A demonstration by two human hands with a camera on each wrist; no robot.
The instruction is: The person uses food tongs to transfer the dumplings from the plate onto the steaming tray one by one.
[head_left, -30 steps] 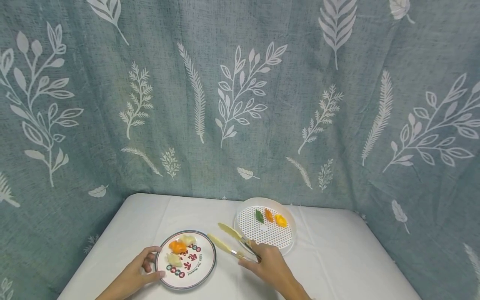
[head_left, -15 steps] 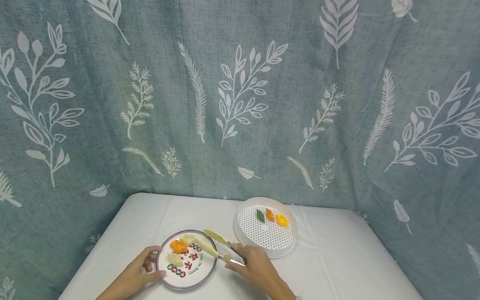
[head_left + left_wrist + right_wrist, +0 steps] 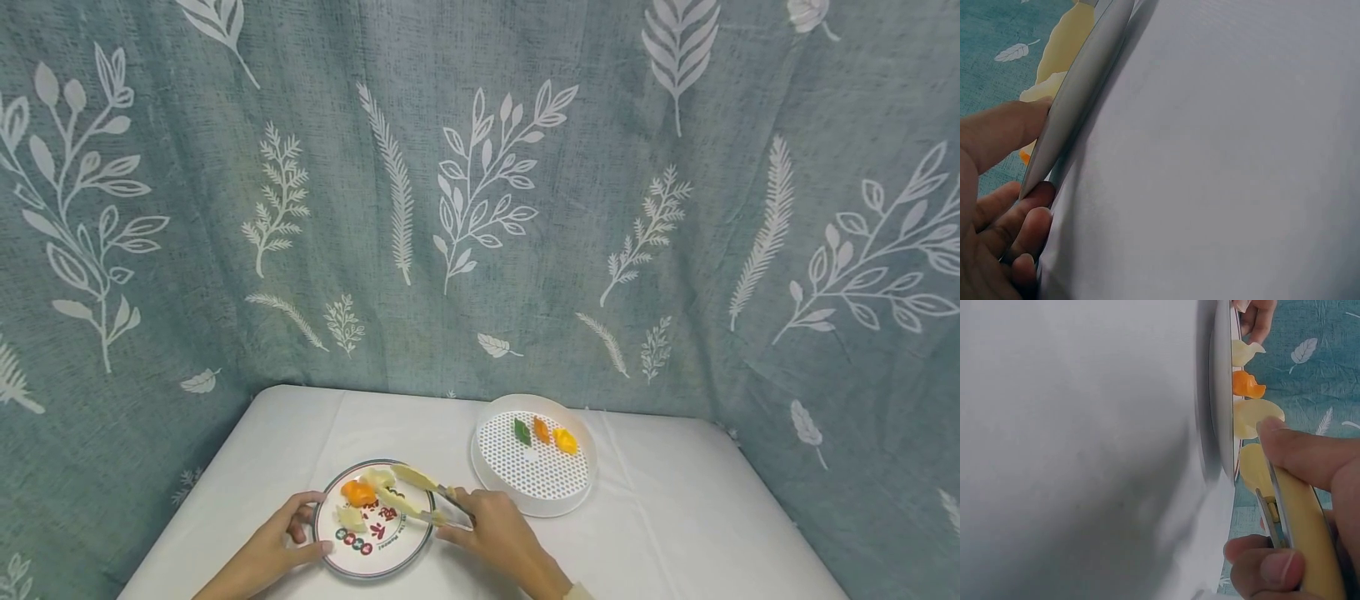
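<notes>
My left hand (image 3: 281,533) pinches the left rim of a white patterned plate (image 3: 375,560). In the left wrist view its thumb lies on the rim and its fingers curl beneath. On the plate sit two pale yellow dumpling-shaped pieces, the back one (image 3: 377,477) and the front one (image 3: 350,520), with an orange dumpling-shaped piece (image 3: 359,493) between them. My right hand (image 3: 495,529) grips yellow-tipped tongs (image 3: 1310,531), thumb and fingers around the handles. The tongs' parted tips reach over the plate's right side, close to the back pale piece.
A round white perforated steamer tray (image 3: 551,505) stands at the back right. In it lie a green piece (image 3: 522,432), a brownish orange piece (image 3: 542,430) and a yellow piece (image 3: 565,441). A leaf-patterned curtain (image 3: 480,250) surrounds the white table (image 3: 660,500).
My right hand has moved left with the tongs, from beside the steamer tray to over the plate, their tips nearing the back pale piece. My left hand stays on the rim.
</notes>
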